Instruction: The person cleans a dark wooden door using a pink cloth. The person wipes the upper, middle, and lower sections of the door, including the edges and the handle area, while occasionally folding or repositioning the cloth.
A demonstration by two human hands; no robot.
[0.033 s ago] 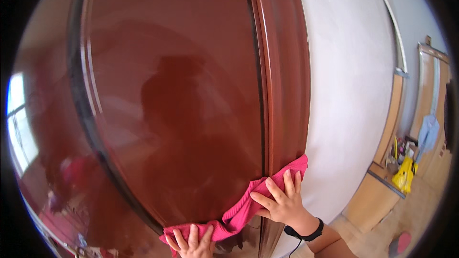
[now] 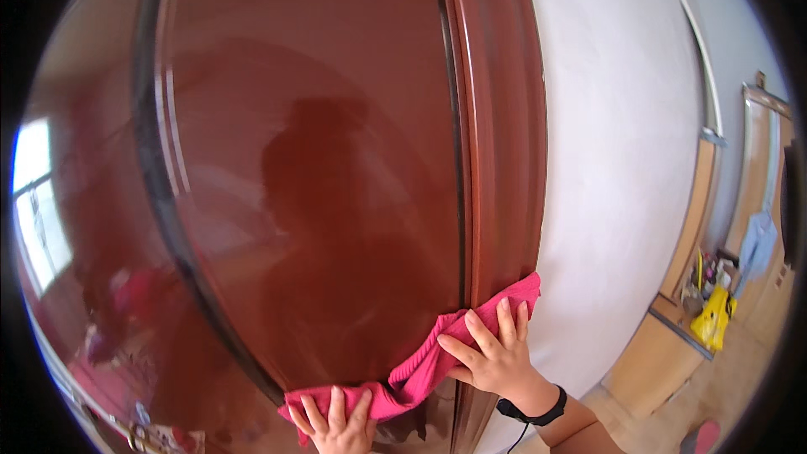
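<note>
Pink ribbed cloth (image 2: 412, 382) stretches in the head view from seven o'clock to four, against a glossy red-brown door panel (image 2: 353, 202) and its raised frame (image 2: 504, 118). Between six and seven o'clock, the left hand (image 2: 340, 429) lays parted fingers over the cloth's lower end. At five, the right hand (image 2: 496, 361), a black band (image 2: 534, 410) round its wrist, spreads its fingers wide and flat on the cloth. White wall (image 2: 614, 160) fills three o'clock; a yellow bag (image 2: 713, 319) hangs near four.
</note>
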